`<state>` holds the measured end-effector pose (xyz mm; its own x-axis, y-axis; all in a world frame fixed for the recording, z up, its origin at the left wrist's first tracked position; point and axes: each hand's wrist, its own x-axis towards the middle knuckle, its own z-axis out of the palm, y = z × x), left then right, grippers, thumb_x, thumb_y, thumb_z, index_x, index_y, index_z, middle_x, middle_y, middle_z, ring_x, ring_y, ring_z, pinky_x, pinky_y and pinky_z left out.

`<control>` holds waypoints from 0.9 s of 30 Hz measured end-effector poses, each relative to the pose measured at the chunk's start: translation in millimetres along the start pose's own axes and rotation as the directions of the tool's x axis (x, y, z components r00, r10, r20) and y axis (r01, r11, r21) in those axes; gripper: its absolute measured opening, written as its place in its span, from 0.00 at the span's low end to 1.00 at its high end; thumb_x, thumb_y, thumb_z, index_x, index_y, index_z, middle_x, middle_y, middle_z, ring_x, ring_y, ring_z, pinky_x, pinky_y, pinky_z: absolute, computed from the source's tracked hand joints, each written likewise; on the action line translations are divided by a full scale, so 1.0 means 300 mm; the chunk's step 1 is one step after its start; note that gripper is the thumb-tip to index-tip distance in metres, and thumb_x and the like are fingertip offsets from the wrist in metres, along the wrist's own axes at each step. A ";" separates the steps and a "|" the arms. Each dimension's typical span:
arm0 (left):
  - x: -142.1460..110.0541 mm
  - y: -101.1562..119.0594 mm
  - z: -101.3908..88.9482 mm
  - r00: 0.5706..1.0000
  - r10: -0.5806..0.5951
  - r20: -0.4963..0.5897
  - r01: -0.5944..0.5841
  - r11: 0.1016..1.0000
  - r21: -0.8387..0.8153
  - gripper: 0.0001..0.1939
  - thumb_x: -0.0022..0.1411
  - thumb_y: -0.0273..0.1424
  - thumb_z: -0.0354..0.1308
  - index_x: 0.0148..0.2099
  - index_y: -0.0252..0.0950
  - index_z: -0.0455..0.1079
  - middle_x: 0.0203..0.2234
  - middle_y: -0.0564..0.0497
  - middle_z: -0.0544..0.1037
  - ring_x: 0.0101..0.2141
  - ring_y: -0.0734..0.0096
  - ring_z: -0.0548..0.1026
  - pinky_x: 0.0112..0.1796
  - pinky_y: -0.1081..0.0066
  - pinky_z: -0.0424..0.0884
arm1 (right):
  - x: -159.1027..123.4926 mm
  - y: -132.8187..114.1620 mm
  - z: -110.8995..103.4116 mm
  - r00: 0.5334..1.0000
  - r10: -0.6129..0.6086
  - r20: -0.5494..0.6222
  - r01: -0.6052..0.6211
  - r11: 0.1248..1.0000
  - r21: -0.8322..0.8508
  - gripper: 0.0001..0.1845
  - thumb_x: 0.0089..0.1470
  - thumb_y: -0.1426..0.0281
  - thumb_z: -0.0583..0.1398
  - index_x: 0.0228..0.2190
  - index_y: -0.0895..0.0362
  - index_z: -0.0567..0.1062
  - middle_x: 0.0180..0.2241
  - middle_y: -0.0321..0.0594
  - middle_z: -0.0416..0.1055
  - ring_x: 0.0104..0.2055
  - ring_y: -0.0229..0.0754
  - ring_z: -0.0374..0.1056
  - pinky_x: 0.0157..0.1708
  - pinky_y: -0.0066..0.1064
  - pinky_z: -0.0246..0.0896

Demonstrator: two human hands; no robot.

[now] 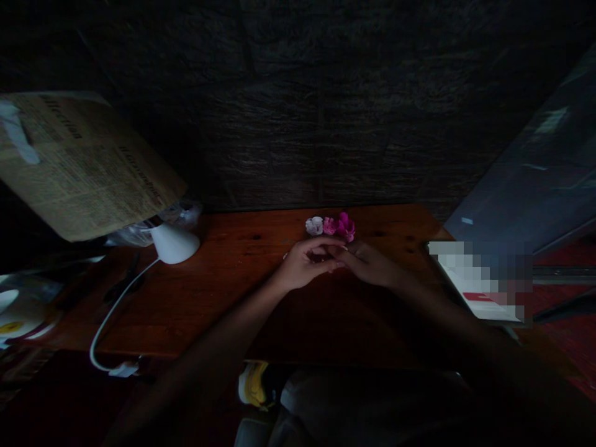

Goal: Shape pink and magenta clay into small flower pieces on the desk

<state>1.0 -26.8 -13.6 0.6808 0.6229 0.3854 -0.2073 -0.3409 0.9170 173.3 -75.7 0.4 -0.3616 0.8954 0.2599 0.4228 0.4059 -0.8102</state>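
Observation:
My left hand (pixel 303 266) and my right hand (pixel 370 264) meet over the middle of the wooden table, fingertips pressed together. Whatever lies between them is too small and dark to make out. Just beyond the fingers, three flowers sit in a row: a pale whitish flower (pixel 314 226) at left, a pink flower (pixel 329 225) in the middle and a larger magenta flower (pixel 345 227) at right. The lower edges of the pink and magenta ones come close to my fingers in this view.
The wooden table (pixel 223 273) runs along a dark tiled wall (pixel 279 124). On the left stands a lamp with a newsprint-patterned shade (pixel 88 164), a white base (pixel 176 243) and a white cord (pixel 105 329). A partly blurred-out flat object (pixel 488 304) lies at the right edge.

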 end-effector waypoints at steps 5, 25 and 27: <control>0.006 -0.008 -0.005 0.997 -0.010 -0.079 0.009 1.000 -0.014 0.18 0.53 0.37 0.69 0.44 0.33 0.75 0.30 0.50 0.81 0.28 0.73 0.78 0.31 0.73 0.74 | -0.005 -0.023 -0.012 0.999 -0.003 -0.033 0.002 1.000 -0.020 0.34 0.63 0.46 0.46 0.20 0.57 0.70 0.18 0.33 0.62 0.21 0.34 0.57 0.25 0.27 0.55; 0.026 -0.041 -0.042 0.909 0.221 -0.352 -0.119 0.950 0.289 0.15 0.66 0.40 0.55 0.41 0.34 0.76 0.30 0.49 0.81 0.23 0.79 0.70 0.25 0.76 0.65 | -0.295 -0.025 -0.145 0.938 0.259 -0.228 -0.343 0.772 -0.535 0.23 0.60 0.65 0.53 0.52 0.60 0.76 0.37 0.47 0.82 0.35 0.49 0.78 0.36 0.37 0.73; 0.029 -0.051 -0.047 0.894 0.237 -0.381 -0.122 0.945 0.303 0.15 0.66 0.40 0.54 0.41 0.34 0.75 0.30 0.48 0.81 0.24 0.78 0.72 0.27 0.76 0.67 | -0.427 -0.011 -0.119 0.915 0.264 -0.304 -0.403 0.608 -0.684 0.22 0.61 0.66 0.51 0.52 0.59 0.76 0.42 0.51 0.81 0.39 0.52 0.79 0.40 0.40 0.74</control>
<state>0.2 -6.2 -22.7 0.2917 0.7440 0.6012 -0.0659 -0.6114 0.7886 247.8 -185.2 -11.5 0.0339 0.9824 0.1834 0.9713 0.0109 -0.2376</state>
